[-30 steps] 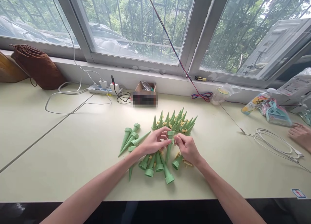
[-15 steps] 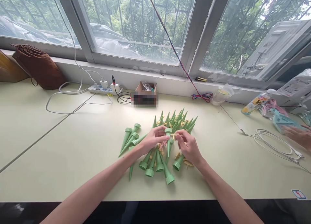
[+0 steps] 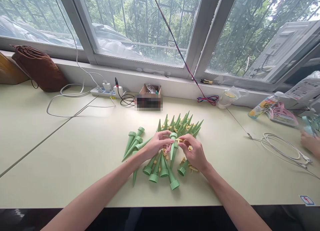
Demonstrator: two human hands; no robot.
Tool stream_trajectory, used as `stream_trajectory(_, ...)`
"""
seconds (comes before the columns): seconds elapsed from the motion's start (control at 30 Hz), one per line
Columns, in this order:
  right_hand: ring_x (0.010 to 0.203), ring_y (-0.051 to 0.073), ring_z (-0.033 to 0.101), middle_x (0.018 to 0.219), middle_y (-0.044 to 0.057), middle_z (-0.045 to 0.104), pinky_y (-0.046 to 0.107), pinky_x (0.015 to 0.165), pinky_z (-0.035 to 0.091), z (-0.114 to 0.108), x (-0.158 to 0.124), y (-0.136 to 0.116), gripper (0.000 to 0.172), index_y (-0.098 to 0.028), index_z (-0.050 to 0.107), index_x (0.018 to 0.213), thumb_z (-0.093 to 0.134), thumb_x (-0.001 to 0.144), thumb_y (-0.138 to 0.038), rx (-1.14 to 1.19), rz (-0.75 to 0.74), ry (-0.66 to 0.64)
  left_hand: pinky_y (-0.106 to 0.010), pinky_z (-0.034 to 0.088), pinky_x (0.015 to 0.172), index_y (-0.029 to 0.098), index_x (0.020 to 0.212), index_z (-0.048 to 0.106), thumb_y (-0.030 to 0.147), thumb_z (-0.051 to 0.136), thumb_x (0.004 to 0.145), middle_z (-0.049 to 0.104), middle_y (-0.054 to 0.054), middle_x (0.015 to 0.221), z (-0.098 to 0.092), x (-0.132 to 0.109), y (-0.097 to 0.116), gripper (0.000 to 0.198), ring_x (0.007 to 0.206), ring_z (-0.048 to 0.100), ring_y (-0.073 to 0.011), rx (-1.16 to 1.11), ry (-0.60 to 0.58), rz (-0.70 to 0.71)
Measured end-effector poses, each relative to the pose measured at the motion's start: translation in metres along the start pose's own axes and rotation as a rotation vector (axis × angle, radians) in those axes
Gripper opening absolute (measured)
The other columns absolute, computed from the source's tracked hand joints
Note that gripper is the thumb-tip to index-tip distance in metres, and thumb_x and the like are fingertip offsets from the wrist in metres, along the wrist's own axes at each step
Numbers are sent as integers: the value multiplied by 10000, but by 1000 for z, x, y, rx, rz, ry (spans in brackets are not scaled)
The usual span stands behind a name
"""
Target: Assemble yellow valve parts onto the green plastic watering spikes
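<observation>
My left hand grips a green plastic watering spike, cap end up and tip pointing down. In my right hand a small pale-yellow valve is pinched, its end against or very near the spike's side just below the cap. Under my hands several green spikes lie with their caps toward me, and yellow valves lie beside them at the right. More loose spikes rest left of my left hand. Beyond both hands, a group of spikes points upward with yellow valves among them.
A small box stands near the window sill, beside a power strip. At right are a bottle, a coiled white cable and another person's hand. A brown pouch sits far left.
My right hand has tilted slightly, bringing the yellow valve about level against the spike. At far right, the other person's hand has pulled a light-blue item rightward.
</observation>
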State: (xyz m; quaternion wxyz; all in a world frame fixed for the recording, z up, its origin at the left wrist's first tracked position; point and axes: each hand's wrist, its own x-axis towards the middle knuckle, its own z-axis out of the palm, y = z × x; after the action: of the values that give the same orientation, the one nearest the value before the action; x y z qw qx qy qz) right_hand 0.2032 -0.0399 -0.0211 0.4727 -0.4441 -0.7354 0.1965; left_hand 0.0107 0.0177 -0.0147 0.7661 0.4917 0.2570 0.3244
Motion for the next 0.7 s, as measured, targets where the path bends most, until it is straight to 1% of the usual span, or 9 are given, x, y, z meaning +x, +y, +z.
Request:
stream_trajectory(0.17, 606, 139, 515, 806, 27, 596, 287, 616, 480, 1, -2, 3, 123, -200, 608, 987, 537, 980, -300, 6, 15, 20, -211, 455, 460, 162, 1006, 542, 363, 769, 793, 572, 51, 645, 0, -2, 0, 370, 466, 550, -89, 53, -41, 7)
stream_trajectory(0.3, 684, 164, 577, 815, 36, 617, 287, 638, 491, 1, -2, 4, 119, -200, 615, 978, 543, 977, -295, 27, 19, 25, -208, 442, 496, 152, 1060, 538, 399, 723, 836, 584, 37, 642, 2, -4, 3, 382, 500, 535, -89, 176, -53, 61)
stream_trajectory(0.4, 696, 168, 586, 813, 41, 632, 285, 631, 487, 2, -2, 3, 139, -197, 618, 945, 535, 980, -302, 36, 23, 30, -217, 449, 534, 152, 1079, 530, 420, 708, 844, 608, 20, 671, 4, -6, 4, 398, 547, 556, -104, 271, -38, 82)
stream_trajectory(0.53, 635, 157, 556, 742, 29, 622, 276, 585, 463, 2, -1, 2, 214, -194, 607, 853, 517, 984, -337, 33, 41, 61, -233, 470, 562, 168, 1102, 528, 431, 700, 844, 609, 18, 685, 7, -7, 1, 407, 584, 582, -126, 399, -3, 121)
stream_trajectory(0.7, 542, 133, 455, 625, -7, 528, 266, 519, 383, 3, 0, 2, 302, -197, 562, 743, 485, 992, -349, 1, 64, 88, -231, 465, 528, 187, 1153, 530, 435, 679, 854, 569, 32, 696, 10, -10, -3, 417, 558, 565, -123, 514, 26, 189)
